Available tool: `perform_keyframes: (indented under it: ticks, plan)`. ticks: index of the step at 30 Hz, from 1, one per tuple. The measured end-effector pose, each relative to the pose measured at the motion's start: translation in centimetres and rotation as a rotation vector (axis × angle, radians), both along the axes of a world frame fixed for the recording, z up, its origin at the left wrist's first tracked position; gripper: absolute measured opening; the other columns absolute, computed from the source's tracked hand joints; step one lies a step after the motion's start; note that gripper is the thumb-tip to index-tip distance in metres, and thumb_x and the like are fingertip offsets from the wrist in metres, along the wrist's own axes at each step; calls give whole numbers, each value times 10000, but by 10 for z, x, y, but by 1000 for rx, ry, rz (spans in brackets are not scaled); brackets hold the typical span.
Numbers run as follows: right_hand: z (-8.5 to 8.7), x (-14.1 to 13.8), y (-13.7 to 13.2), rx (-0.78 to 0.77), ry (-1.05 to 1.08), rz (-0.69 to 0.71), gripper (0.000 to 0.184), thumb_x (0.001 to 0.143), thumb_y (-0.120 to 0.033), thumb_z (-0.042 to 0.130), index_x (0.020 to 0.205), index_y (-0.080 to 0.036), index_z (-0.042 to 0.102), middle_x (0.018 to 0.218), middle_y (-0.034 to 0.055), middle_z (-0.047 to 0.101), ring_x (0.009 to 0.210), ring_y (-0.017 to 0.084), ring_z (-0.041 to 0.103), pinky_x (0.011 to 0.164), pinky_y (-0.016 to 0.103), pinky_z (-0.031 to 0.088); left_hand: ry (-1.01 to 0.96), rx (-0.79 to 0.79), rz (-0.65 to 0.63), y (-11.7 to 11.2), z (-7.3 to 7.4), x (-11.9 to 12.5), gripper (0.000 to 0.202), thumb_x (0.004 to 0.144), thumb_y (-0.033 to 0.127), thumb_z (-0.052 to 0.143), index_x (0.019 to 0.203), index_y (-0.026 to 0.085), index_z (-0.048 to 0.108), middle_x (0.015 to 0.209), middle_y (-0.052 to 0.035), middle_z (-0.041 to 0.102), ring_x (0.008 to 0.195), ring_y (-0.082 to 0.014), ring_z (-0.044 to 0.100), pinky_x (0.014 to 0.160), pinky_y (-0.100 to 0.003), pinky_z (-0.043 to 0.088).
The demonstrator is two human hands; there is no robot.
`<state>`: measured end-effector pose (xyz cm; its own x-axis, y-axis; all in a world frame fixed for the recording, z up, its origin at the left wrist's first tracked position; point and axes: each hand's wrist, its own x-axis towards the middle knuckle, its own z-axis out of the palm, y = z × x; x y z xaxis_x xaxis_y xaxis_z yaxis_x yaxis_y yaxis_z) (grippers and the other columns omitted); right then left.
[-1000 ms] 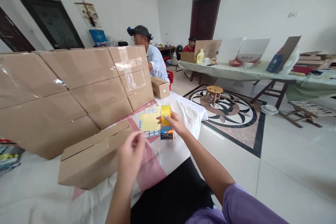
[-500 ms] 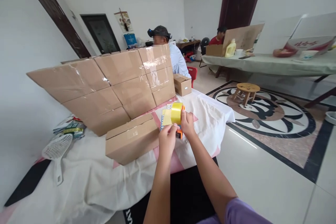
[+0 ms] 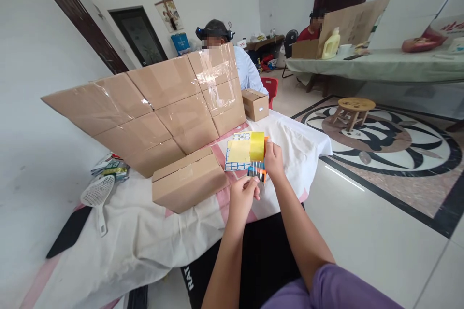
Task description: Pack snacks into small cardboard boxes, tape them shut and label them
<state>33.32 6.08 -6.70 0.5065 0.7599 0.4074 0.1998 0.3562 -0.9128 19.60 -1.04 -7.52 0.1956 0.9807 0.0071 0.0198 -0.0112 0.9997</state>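
My right hand (image 3: pixel 273 158) is closed on an orange tape dispenser with a roll of yellowish packing tape (image 3: pixel 257 146), held above the table. A short clear strip of tape (image 3: pixel 258 169) runs down from the dispenser toward my left hand (image 3: pixel 244 195). Its fingers are pinched together at the lower end of that strip. Behind the roll, label sheets (image 3: pixel 235 165) with blue outlines and a plain yellowish piece lie on the cloth. Left of my hands sits a closed cardboard box (image 3: pixel 188 178).
A wall of taped cardboard (image 3: pixel 174 106) stands across the table's far side, with a small box (image 3: pixel 256 105) at its right end. A white slotted scoop (image 3: pixel 98 198) lies at left. One person (image 3: pixel 246 65) sits behind the cardboard. A wooden stool (image 3: pixel 353 106) stands on the floor.
My left hand has moved down and away from the tape roll, and a clear strip now shows between them. The view has shifted slightly.
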Motion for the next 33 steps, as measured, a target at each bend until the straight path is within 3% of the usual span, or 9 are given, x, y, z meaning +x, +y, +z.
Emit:
perform_keyframes:
  ticks: [9,17,26,33]
  plan:
    - [-2,17,-4,-13,96,23,533,973,-644,369,633,-235,372,574,-29,381,550,133,333,512,289,269,22,27,4,-9,-8,17,367,870,453,627,615,204,537,545,13,560,528,-134,526,588,-271,421]
    - [7,29,-18,-2,163,-47,570,956,-696,421,627,-232,378,574,-26,388,530,130,343,485,292,285,77,75,5,-13,-14,31,385,909,477,600,635,215,535,551,11,558,582,-160,537,636,-285,405]
    - [4,21,-18,-48,56,-144,585,979,-676,375,596,-235,344,534,-20,385,513,130,335,486,301,240,22,0,-14,-11,-21,22,411,871,517,634,629,207,515,541,21,530,544,-147,542,627,-288,420]
    - [4,15,-18,-57,42,-80,531,992,-577,357,591,-230,356,531,-14,399,515,128,347,491,294,228,-56,-87,-11,-24,-24,16,501,781,659,688,674,183,573,512,48,452,478,-115,457,536,-266,387]
